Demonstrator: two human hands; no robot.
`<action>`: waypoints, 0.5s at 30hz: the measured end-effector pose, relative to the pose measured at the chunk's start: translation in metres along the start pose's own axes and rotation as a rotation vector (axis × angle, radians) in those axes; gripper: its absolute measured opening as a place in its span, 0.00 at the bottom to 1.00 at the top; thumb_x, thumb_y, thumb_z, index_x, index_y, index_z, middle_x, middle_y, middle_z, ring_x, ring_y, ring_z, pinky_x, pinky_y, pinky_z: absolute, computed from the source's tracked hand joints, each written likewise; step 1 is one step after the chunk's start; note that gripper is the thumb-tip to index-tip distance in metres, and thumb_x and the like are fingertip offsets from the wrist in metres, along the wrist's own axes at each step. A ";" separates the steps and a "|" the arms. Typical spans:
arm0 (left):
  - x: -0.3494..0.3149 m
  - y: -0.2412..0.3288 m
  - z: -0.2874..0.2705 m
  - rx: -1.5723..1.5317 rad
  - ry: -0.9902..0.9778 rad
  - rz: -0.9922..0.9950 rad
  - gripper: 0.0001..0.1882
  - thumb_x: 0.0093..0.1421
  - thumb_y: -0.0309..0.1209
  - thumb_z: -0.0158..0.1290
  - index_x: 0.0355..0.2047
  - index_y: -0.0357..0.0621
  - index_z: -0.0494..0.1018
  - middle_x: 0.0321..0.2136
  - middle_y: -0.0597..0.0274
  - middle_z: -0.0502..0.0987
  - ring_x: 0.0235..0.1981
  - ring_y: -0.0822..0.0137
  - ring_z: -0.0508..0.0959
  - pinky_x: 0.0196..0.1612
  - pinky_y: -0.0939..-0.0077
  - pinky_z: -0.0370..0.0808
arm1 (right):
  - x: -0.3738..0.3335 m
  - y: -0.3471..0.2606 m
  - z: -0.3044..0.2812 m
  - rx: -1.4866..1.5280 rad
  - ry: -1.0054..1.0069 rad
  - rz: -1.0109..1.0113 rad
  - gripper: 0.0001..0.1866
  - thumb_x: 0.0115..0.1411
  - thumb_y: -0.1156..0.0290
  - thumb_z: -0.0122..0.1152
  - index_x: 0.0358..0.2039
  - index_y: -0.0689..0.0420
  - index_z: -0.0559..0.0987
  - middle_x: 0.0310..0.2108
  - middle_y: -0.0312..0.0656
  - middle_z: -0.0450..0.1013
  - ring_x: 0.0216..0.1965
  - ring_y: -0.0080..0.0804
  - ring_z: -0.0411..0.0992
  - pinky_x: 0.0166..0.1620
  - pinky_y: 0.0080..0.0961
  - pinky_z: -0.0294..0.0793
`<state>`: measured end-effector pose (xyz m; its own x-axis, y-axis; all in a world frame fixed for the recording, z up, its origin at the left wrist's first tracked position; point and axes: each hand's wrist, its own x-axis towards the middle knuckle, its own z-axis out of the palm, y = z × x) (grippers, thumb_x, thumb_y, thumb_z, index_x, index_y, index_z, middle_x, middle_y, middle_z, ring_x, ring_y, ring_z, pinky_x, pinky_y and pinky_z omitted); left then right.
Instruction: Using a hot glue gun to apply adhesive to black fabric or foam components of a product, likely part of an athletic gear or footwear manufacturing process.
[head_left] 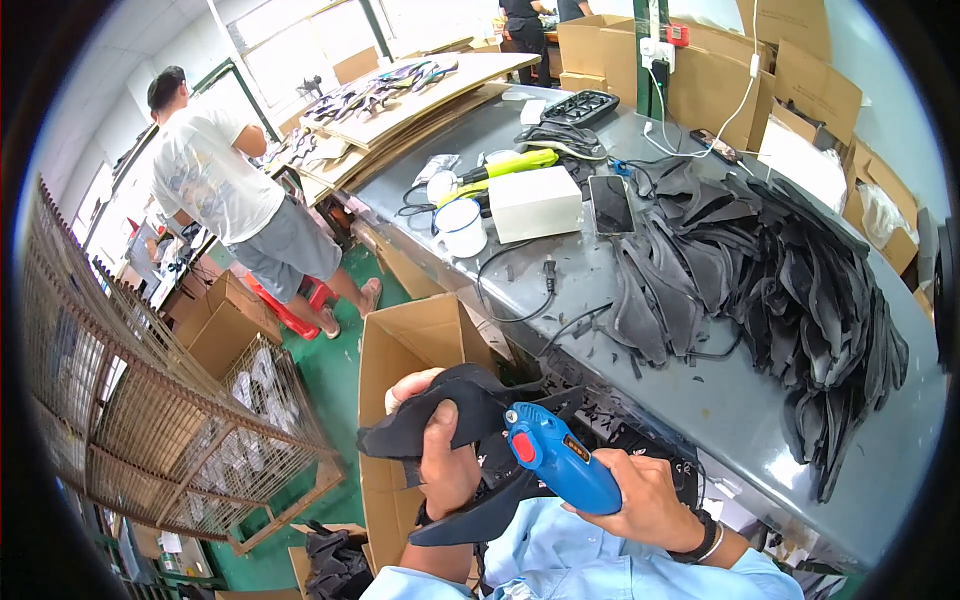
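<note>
Black curved piece [468, 392]: partly hidden by the left hand [450, 482], whose thumb lies across the near face. One finger shows at its upper left edge; the others are mostly out of sight behind. A dark flap [478, 522] hangs below the same hand; cannot tell whether it belongs to the piece or is separate. Contact between the nose of the blue handheld tool [566, 462] and the piece's right side is hard to make out. Dark clutter under the table edge is unclear. Wire crate [190, 430] at left runs into the black lens rim.

Position: piece is pinched between left thumb and fingers, in front of the body, above the open carton [405, 335]. Right hand [645, 500] is wrapped around the tool's rear body, just to the right of the piece; its fingers beneath cannot be seen.

Materials: piece matte, thin, flexible-looking, bent into a fold. Tool rounded, smooth, with a red button and small metallic nose. Carton plain brown board. Table [715, 425] grey, smooth, reflective; on it, a heap of dark pieces [810, 290], long, curved, pointed, overlapping, with small dark scraps nearby.
</note>
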<state>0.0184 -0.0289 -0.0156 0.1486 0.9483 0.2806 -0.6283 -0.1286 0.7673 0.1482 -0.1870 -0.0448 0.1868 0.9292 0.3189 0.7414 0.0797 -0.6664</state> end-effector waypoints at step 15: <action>-0.006 0.011 0.007 0.170 -0.080 -0.082 0.16 0.51 0.23 0.49 0.41 0.38 0.65 0.39 0.53 0.71 0.40 0.65 0.73 0.47 0.72 0.70 | 0.007 -0.012 0.001 -0.065 0.126 -0.051 0.29 0.39 0.69 0.71 0.43 0.60 0.71 0.19 0.42 0.73 0.18 0.39 0.72 0.24 0.31 0.70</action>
<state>0.0159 -0.0382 -0.0046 0.2581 0.9325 0.2528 -0.4750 -0.1053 0.8736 0.1393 -0.1813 -0.0353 0.2239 0.8716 0.4361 0.7913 0.0986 -0.6034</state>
